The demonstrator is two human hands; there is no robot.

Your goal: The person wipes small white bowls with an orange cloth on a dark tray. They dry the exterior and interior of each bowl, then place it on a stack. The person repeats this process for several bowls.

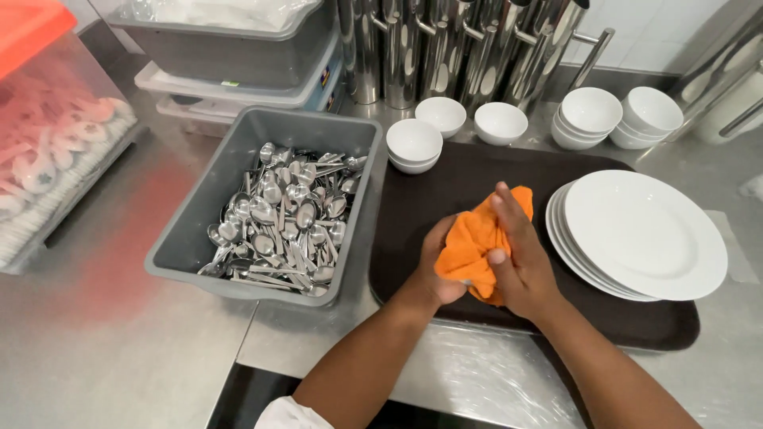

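Both my hands hold a bunched orange cloth [474,238] over a dark brown tray [445,187]. My left hand [433,274] grips the cloth from the left and below. My right hand [520,262] wraps it from the right, fingers over the top. Whatever is inside the cloth is hidden. Left of my hands stands a grey tub [205,214] full of steel spoons [290,218]. A stack of white plates [640,234] rests on the tray at my right.
White bowls [415,141] line the tray's far edge, with more stacked bowls [590,111] at the back right. Steel jugs [445,48] stand behind them. Grey and clear bins [230,56] sit at the back left, and a clear box with a red lid [48,119] at the far left.
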